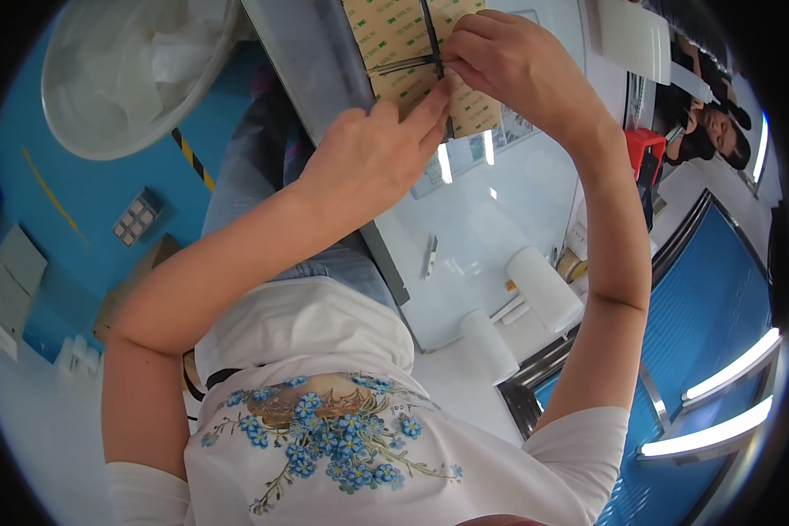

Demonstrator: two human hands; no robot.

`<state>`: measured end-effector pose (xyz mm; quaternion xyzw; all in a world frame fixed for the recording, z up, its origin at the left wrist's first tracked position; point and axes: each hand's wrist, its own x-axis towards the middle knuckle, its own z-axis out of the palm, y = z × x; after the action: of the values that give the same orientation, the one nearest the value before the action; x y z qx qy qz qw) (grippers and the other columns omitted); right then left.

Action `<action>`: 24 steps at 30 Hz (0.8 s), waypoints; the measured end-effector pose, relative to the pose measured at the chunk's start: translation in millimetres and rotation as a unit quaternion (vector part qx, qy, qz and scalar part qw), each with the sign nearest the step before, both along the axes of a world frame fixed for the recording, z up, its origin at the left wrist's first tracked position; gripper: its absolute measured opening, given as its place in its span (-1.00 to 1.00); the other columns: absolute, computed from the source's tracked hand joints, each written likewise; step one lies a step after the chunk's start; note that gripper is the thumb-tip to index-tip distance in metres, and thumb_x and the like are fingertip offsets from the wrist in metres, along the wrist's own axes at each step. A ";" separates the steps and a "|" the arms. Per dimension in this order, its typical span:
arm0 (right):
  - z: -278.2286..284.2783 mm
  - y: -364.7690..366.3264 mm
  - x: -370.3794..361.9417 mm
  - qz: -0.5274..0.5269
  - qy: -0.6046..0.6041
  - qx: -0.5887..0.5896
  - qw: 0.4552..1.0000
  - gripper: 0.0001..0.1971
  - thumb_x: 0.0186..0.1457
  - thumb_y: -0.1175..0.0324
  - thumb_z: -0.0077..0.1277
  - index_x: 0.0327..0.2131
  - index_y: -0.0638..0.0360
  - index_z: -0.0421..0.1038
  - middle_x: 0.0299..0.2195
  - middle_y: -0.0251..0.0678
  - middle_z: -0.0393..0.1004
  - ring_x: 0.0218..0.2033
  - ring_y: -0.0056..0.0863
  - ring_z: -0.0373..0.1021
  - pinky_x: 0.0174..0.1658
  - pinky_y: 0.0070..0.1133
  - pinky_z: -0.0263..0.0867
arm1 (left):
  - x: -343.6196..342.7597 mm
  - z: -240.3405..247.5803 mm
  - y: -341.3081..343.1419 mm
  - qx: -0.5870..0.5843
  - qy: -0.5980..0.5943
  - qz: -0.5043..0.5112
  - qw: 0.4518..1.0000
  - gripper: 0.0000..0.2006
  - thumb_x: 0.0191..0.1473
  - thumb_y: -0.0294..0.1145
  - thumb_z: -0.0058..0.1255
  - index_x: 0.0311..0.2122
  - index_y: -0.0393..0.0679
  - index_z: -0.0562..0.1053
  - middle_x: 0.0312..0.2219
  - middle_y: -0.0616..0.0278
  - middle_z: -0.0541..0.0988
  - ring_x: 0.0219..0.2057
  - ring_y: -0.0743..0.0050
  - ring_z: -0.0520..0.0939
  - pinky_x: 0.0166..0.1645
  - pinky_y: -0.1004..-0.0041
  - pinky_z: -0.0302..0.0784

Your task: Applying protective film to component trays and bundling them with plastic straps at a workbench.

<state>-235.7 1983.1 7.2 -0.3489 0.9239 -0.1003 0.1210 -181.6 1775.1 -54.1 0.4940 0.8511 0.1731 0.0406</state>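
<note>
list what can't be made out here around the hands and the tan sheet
- Tan sheet, head view: its far end is cut off by the top edge, and its middle is covered by both hands.
- Thin dark strip: too thin to tell its kind; the fingers hide its near end.
- Right hand: its fingertips curl under, so the grip is unclear.
- Left hand: only its back shows.
- White bin: contents blurred.

A factory workstation — white bench (473, 228), blue floor (88, 193), hazard-striped tape (193, 159).

- Bright, even indoor light.
- Glare streaks on the glossy table (491, 219) at centre.
- Glowing light strips (728, 368) lower right.
- Strong fisheye bending, dark rim.
</note>
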 end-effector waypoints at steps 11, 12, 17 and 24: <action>-13.2 4.5 9.6 0.014 0.041 0.039 0.998 -0.84 -0.18 0.44 0.11 -0.44 0.19 0.38 -0.43 -0.32 0.40 -0.33 -0.32 0.41 -0.30 -0.44 0.37 | 2.6 -8.2 -0.6 0.012 0.027 0.011 0.999 -0.46 -0.12 -0.44 0.03 0.09 -0.05 0.41 0.19 0.33 0.33 -0.52 0.55 0.41 -0.56 0.60 0.43; -14.9 5.8 11.1 0.026 0.073 0.012 0.997 -0.83 -0.22 0.44 0.11 -0.47 0.18 0.36 -0.44 -0.34 0.39 -0.35 -0.34 0.40 -0.32 -0.45 0.36 | 2.9 -8.2 -0.5 0.006 0.029 0.010 1.000 -0.46 -0.11 -0.44 0.03 0.09 -0.03 0.41 0.19 0.33 0.33 -0.52 0.56 0.40 -0.56 0.60 0.43; -20.8 9.5 17.3 0.041 0.123 -0.024 0.991 -0.81 -0.23 0.43 0.11 -0.44 0.18 0.38 -0.46 -0.38 0.37 -0.39 -0.39 0.39 -0.34 -0.48 0.36 | 4.9 -10.0 0.5 0.006 0.039 0.011 0.999 -0.48 -0.08 -0.42 0.02 0.09 -0.01 0.42 0.19 0.34 0.34 -0.53 0.56 0.39 -0.57 0.60 0.41; -25.1 10.4 17.3 0.052 0.156 -0.041 0.986 -0.77 -0.24 0.43 0.15 -0.41 0.20 0.40 -0.42 -0.39 0.40 -0.38 -0.39 0.39 -0.30 -0.49 0.37 | 4.7 -8.8 -0.3 0.010 0.039 0.018 0.999 -0.53 -0.07 -0.41 0.02 0.05 -0.02 0.46 0.18 0.33 0.35 -0.52 0.55 0.39 -0.58 0.60 0.40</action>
<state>-218.4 1993.5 -17.9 -0.4121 0.9073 -0.0760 -0.0338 -176.8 1774.8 -62.9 0.4853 0.8590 0.1630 -0.0004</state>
